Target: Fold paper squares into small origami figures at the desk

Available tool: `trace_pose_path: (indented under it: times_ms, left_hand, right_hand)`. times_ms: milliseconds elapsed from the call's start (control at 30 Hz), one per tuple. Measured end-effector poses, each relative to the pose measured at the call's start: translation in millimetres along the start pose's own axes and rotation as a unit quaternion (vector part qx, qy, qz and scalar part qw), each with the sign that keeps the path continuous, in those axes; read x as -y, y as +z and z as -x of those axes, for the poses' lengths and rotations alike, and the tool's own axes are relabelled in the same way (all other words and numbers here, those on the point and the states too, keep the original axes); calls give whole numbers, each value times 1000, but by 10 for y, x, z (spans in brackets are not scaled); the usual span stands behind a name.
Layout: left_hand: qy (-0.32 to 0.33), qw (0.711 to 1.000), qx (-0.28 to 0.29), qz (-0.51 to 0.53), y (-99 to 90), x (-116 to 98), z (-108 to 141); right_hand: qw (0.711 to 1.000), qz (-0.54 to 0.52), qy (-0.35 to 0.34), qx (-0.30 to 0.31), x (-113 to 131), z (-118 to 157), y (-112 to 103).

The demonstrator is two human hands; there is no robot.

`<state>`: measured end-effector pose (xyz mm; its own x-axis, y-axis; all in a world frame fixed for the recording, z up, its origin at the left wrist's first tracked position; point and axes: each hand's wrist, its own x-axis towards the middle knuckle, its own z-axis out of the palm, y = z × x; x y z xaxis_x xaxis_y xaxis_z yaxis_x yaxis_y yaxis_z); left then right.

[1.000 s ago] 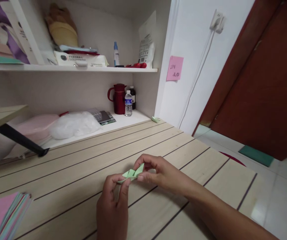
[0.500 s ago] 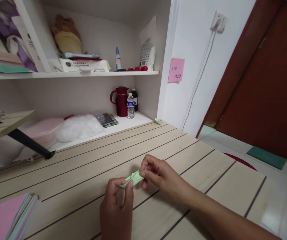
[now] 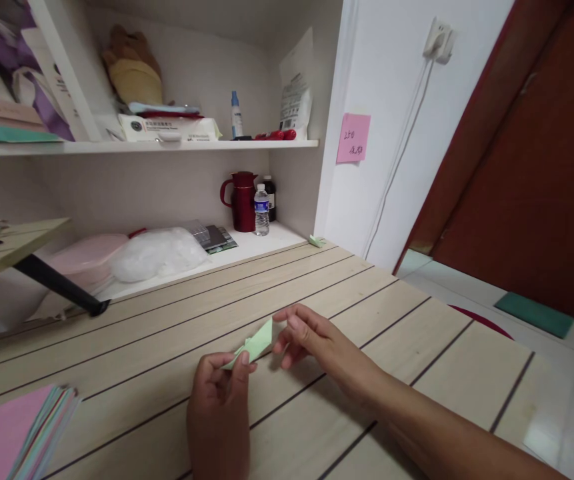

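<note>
A small folded piece of light green paper (image 3: 253,346) is held just above the wooden table (image 3: 177,333). My left hand (image 3: 219,407) pinches its lower left end between thumb and fingers. My right hand (image 3: 317,350) is just to the right of the paper, fingers loosely curled, its fingertips beside the paper's upper right tip; whether they touch it I cannot tell.
A stack of coloured paper sheets (image 3: 11,433), pink on top, lies at the table's front left. Another small green folded piece (image 3: 317,241) sits at the table's far edge. Behind are shelves with a red jug (image 3: 241,201), a water bottle (image 3: 261,211) and a white plastic bag (image 3: 154,253).
My right hand has let go of the paper's right end and opened a little. My left hand has drawn the paper slightly left and down.
</note>
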<state>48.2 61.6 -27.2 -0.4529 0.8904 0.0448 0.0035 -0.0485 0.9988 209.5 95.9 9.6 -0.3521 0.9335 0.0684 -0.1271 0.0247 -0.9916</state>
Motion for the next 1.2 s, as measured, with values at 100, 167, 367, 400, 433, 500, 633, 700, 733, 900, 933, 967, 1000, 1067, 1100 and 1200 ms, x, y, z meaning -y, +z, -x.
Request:
trace_pose_path:
  times_ms: [100,167,367,400,433,500,633,700,733,900,933,967,1000,1067,1100,1200]
  left_hand:
    - [-6,1000,5,1,3,-22,4]
    - [-9,1000,18,7,15,-30,16]
    - [-10,999,44,15,35,15,25]
    - [-12,999,48,14,35,23,28]
    - [-13,998,52,11,35,29,32]
    - [-10,998,55,5,35,33,40]
    - [8,999,44,2,28,31,39]
    - [16,999,40,-10,23,31,40]
    - [22,999,37,-20,23,32,46]
    - [100,992,36,-72,19,64,114]
    - [124,988,43,-82,15,77,123]
    - [149,983,48,-95,9,92,126]
    - [172,978,47,-112,2,106,125]
    - [209,966,28,-147,-10,128,117]
    - [221,962,21,-158,-14,134,113]
    - [227,958,13,-174,-18,131,113]
  right_hand:
    - [999,-8,35,-11,-10,-30,11]
    - [999,-10,46,-25,-23,-47,11]
    - [998,11,54,-27,-51,-61,-2]
    - [998,16,54,-26,-58,-59,-4]
    - [998,20,53,-24,-67,-56,-5]
    - [998,23,49,-19,-84,-48,-5]
    - [999,11,38,-2,-99,-23,11]
    - [999,-21,39,14,-100,-9,25]
    - [998,-38,41,22,-104,-3,30]
    - [998,-20,47,33,-169,-16,11]
    - [998,-8,48,29,-181,-23,2]
    - [999,1,46,25,-187,-29,-7]
    - [999,8,41,23,-189,-32,-13]
    - [999,19,26,22,-175,-32,-17]
    - [999,25,19,22,-163,-29,-16]
    - [999,30,11,20,-130,-17,-9]
